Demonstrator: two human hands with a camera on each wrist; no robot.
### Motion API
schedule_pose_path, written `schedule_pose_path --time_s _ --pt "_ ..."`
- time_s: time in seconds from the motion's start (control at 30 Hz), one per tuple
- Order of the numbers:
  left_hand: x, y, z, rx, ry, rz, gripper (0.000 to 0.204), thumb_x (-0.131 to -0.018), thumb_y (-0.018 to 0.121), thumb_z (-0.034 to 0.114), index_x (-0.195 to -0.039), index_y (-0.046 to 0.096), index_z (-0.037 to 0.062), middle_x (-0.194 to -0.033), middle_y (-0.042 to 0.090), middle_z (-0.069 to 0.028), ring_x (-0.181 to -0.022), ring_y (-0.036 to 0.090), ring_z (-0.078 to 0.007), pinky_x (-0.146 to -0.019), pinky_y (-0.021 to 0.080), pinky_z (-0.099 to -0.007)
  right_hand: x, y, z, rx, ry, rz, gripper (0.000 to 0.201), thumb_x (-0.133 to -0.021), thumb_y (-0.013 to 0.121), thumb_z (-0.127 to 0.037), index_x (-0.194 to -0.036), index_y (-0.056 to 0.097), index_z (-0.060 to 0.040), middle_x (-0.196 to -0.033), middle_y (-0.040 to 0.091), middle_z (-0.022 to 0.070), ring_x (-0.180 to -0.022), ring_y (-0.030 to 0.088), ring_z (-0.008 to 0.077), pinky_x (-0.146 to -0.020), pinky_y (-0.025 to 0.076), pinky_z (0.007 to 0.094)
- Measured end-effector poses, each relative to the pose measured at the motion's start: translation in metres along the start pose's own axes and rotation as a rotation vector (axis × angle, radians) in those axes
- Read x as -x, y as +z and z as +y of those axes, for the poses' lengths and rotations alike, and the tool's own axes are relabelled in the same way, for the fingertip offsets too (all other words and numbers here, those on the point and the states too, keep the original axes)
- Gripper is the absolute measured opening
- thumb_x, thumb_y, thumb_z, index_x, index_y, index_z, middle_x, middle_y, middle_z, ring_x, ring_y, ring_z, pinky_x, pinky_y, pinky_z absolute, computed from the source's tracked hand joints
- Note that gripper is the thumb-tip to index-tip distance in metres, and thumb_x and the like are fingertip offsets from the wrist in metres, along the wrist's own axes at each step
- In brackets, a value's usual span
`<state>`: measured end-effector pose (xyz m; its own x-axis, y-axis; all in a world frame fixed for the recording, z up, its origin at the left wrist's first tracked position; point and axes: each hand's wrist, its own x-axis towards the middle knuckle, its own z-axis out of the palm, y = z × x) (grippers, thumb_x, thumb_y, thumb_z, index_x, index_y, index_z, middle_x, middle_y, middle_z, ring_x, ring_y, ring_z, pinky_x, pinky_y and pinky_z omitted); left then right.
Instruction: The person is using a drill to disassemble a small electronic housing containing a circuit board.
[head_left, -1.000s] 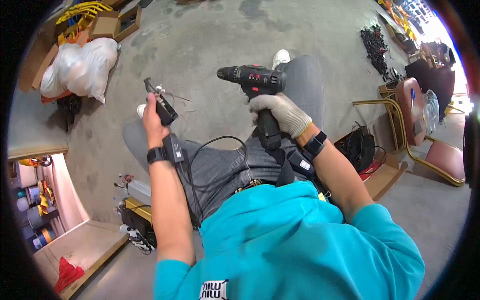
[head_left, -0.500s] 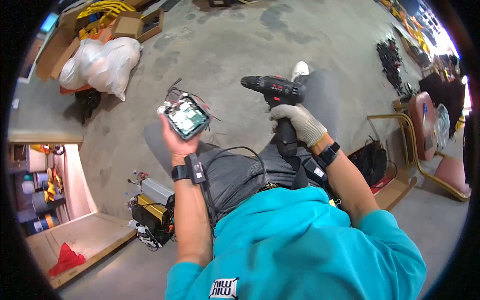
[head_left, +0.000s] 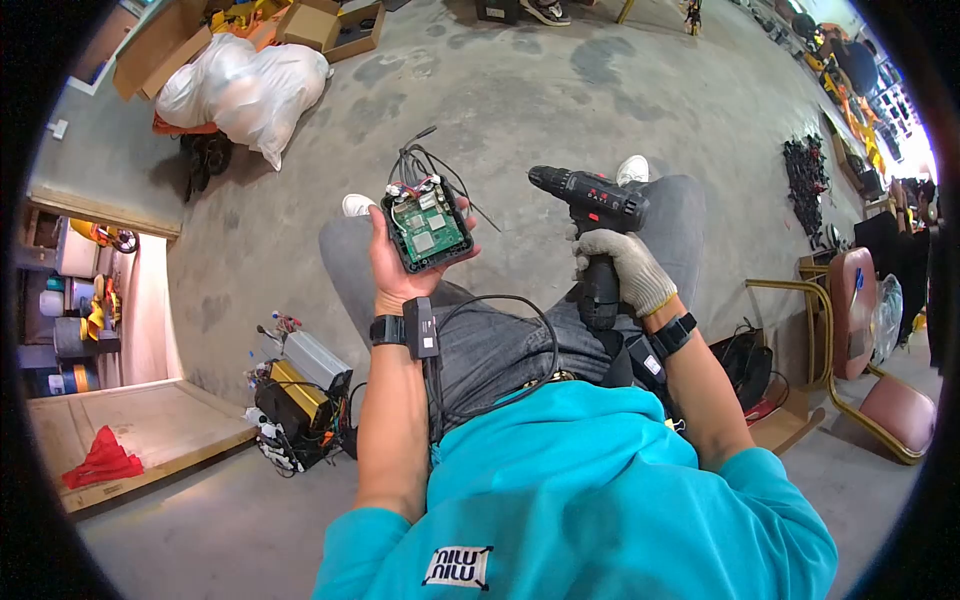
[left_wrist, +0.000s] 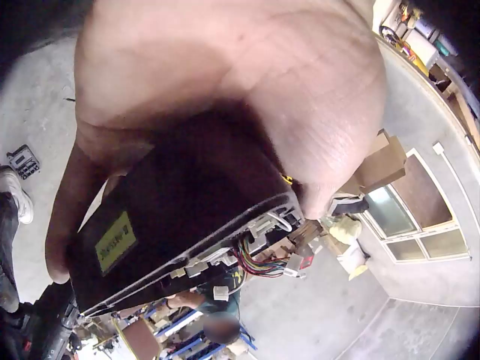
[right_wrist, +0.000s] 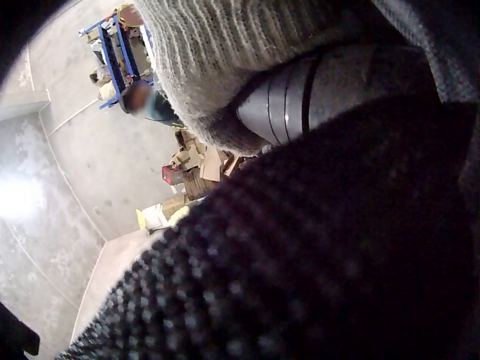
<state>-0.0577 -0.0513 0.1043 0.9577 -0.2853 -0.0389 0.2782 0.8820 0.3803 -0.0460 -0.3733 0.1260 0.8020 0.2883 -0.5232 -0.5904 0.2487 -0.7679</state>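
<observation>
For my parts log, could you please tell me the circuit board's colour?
The circuit board is green, clearest in the head view.

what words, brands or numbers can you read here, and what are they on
"MIU MIU", probably, upside down: the white patch on the teal shirt
"DAYI", small, not certain: the drill; its red marks are too small to read
Too blurred: the yellow sticker on the black case
Too small: the labels on both wrist boxes

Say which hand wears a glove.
The right hand, gripping the black drill: it wears a pale knitted glove, while the left hand, holding the black case with the green circuit board, is bare.
</observation>
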Motion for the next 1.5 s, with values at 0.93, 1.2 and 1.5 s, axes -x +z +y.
schedule_pose_path --time_s 0.93,1.2,1.5 --pt "-0.007 -0.004 -0.003 -0.131 0.080 0.135 0.073 -0.103 0.046 0.057 -0.152 0.042 0.0032 -0.150 0.049 -0.0260 -0.134 0.053 -0.0450 -0.110 0.045 -0.0608 0.028 0.028 -0.016 0.297 -0.209 -0.188 0.037 -0.081 0.072 -0.004 -0.118 0.063 -0.0024 -0.092 0.064 0.0021 -0.075 0.062 0.0127 -0.071 0.056 0.0321" --pt "-0.003 -0.002 0.000 -0.067 -0.009 0.092 0.062 -0.104 0.045 0.044 -0.149 0.047 0.0023 -0.144 0.056 -0.0221 -0.130 0.057 -0.0428 -0.109 0.046 -0.0590 0.029 0.038 -0.007 0.594 -0.322 -0.443 0.039 -0.085 0.073 -0.003 -0.123 0.067 -0.0048 -0.105 0.070 0.0008 -0.094 0.063 0.0106 -0.084 0.055 0.0313" --pt "-0.006 -0.003 -0.003 -0.084 -0.023 0.076 0.067 -0.103 0.047 0.047 -0.148 0.046 -0.0024 -0.139 0.059 -0.0247 -0.123 0.061 -0.0420 -0.107 0.049 -0.0548 0.032 0.049 -0.012 0.881 -0.319 -0.428 0.040 -0.086 0.074 -0.007 -0.125 0.068 -0.0036 -0.108 0.074 0.0058 -0.096 0.065 0.0118 -0.089 0.054 0.0300"
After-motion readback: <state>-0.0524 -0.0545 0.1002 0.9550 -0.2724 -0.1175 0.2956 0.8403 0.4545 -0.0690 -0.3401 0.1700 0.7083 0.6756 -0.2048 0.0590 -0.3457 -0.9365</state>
